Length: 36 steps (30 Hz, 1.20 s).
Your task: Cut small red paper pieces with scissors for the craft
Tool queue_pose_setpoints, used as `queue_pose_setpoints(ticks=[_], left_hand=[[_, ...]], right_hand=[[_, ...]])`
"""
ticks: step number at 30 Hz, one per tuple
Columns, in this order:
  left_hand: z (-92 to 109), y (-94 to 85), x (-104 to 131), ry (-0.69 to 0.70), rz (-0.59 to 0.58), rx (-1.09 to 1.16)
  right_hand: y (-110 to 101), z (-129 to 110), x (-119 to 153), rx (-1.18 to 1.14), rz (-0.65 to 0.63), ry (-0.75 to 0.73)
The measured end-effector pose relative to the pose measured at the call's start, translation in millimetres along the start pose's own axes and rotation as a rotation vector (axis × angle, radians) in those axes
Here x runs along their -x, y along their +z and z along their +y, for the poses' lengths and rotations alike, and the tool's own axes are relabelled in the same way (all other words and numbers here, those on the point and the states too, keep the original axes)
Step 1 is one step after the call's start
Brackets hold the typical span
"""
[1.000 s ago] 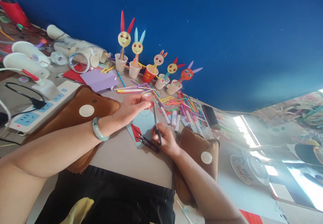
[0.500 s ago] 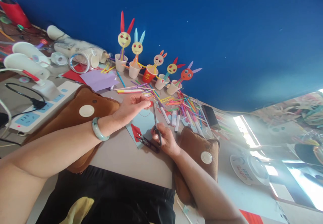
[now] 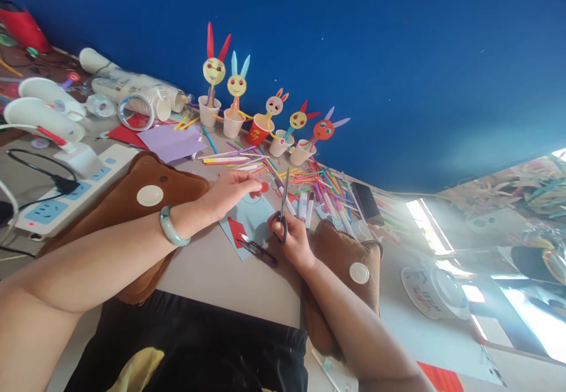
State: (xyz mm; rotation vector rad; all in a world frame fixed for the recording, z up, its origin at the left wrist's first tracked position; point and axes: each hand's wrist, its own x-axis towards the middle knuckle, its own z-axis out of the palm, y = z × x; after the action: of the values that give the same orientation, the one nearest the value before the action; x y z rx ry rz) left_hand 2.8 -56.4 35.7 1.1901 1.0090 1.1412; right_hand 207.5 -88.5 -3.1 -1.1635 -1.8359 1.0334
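Right hand [image 3: 294,240] upright, gripping scissors [image 3: 283,203]

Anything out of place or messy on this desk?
Yes: coloured sticks lie scattered loose across the table behind the hands, and a stack of paper cups lies tipped on its side at the back left. No damage visible.

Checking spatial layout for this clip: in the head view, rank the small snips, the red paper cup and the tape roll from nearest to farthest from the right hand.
From the right hand, which holds scissors:
1. Small snips, lying on the table just left of the hand.
2. Red paper cup, farther back in the row of rabbit figures by the blue wall.
3. Tape roll, far left, beside the stacked cups.
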Motion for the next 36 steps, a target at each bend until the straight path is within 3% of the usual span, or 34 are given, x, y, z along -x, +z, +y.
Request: queue_pose_setpoints(ticks=[4, 10, 18, 24, 30, 36], left_hand=[[-11.2, 4.9, 0.6, -0.056, -0.099, -0.023], [-23.0, 7.7, 1.3, -0.091, -0.152, -0.174], [-26.8, 8.5, 0.9, -0.08, -0.243, -0.238], [-21.2, 10.7, 0.3, -0.176, -0.163, -0.064], [-21.5, 9.6, 3.2, -0.129, -0.277, -0.126], [-29.4, 9.6, 1.7, -0.137, -0.271, -0.098]], right_hand=[[0.5, -0.3, -4.0, -0.182, 0.085, 0.06], [4.7, 6.6, -7.4, -0.352, 0.182, 0.188], [7.4, 3.1, -7.6, -0.428, 0.157, 0.258], [6.2, 7.2, -9.4, -0.47, 0.175, 0.284], [6.7, 4.5, -9.4, -0.425, 0.121, 0.264], [7.3, -1.3, -8.4, -0.444, 0.12, 0.251]])
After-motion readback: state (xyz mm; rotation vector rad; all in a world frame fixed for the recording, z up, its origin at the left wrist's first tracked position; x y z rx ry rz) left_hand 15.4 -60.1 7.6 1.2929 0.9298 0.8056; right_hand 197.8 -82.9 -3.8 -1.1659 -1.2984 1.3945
